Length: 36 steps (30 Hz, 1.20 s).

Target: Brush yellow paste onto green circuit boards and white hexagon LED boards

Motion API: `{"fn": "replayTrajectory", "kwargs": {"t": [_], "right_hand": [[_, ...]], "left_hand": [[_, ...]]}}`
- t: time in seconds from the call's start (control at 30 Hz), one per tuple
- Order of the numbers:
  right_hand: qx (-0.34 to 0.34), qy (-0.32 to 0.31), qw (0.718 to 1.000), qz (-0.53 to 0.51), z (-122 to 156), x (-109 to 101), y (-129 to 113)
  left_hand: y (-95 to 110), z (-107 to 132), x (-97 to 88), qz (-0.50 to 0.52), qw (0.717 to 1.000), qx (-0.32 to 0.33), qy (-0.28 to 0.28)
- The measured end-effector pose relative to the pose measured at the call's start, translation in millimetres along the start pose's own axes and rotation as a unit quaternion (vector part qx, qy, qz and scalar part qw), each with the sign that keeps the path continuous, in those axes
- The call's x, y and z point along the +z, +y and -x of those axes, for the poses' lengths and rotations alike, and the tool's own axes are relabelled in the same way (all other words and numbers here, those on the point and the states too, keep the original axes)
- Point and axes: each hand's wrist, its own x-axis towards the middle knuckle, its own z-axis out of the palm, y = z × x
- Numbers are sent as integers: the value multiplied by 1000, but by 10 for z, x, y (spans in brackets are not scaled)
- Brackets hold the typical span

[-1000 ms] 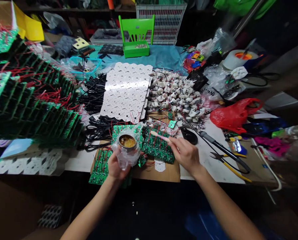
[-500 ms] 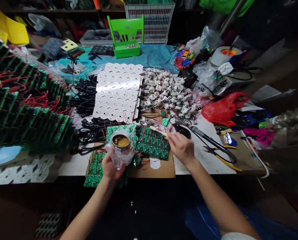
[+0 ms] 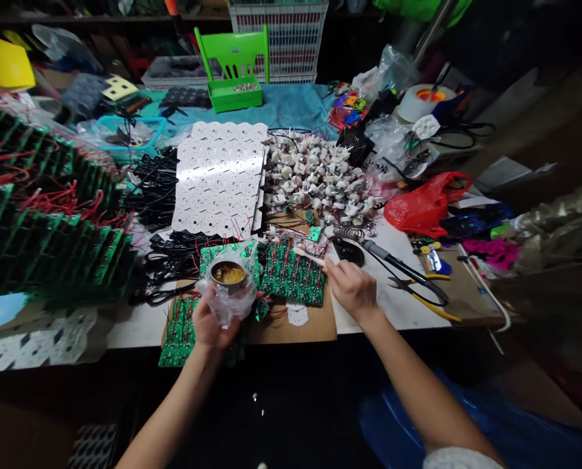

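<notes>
My left hand (image 3: 211, 327) is closed from below around an open round tin (image 3: 228, 273) wrapped in a clear plastic bag (image 3: 226, 309). Amber, waxy-looking stuff lies inside the tin. In my right hand (image 3: 353, 290) a small brush with a pale handle (image 3: 312, 258) is pinched, its head pointing left over a green circuit board panel (image 3: 291, 279) with red wires. I cannot tell whether the bristles touch the panel. More green boards (image 3: 177, 332) lie beneath and beside my left hand, partly hidden by it.
A soldering iron (image 3: 381, 253) and yellow-handled pliers (image 3: 418, 294) lie to the right. Behind are white perforated sheets (image 3: 217, 176) and a heap of small white parts (image 3: 315, 176). Tall stacks of wired boards (image 3: 51, 247) stand at left, near black cables (image 3: 168, 260).
The whole view has shifted, so the bench appears farther left. Relative to the board panel, the brush has moved slightly right. Both hands keep their holds.
</notes>
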Motion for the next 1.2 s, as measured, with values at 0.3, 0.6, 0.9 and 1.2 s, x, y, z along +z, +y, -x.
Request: {"fn": "replayTrajectory", "kwargs": {"t": [0.3, 0.6, 0.9, 1.2], "right_hand": [[-18, -18, 995, -97, 742, -393, -132], [68, -13, 998, 10, 197, -30, -10], [43, -9, 997, -61, 933, -513, -147], [113, -30, 992, 51, 374, -135, -44]], "left_hand": [[15, -8, 21, 10, 1000, 7, -1], [29, -31, 39, 11, 1000, 19, -5], [51, -30, 17, -5, 1000, 13, -3], [33, -55, 39, 8, 1000, 12, -22]]}}
